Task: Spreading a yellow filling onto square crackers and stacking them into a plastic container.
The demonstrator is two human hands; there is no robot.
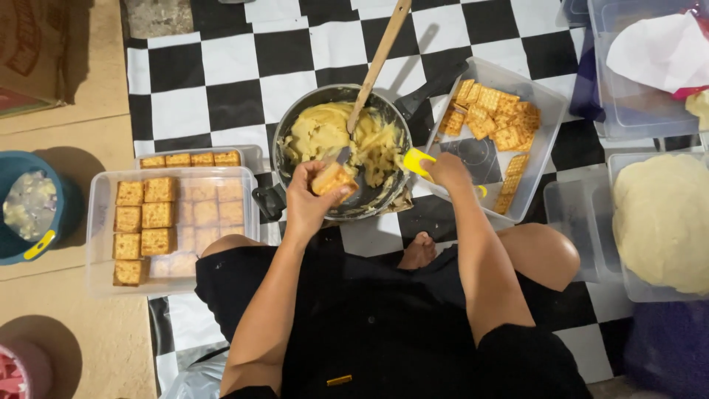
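Person seated on black-and-white checkered floor mat (221,81). Left hand (310,199), fingers closed around filled cracker (334,179), held over pan (340,148) of yellow paste. Right hand (447,171) grips yellow-handled knife (416,161). Cracker tubs left and right.

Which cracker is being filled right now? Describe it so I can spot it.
Find the dark pan of pale yellow filling at centre. Over its near rim, the left hand holds one square cracker; unlike the crackers in the tubs, it is lifted and alone.

Home floor: checkered mat (229,66), pan (295,133), cracker tubs (543,118).
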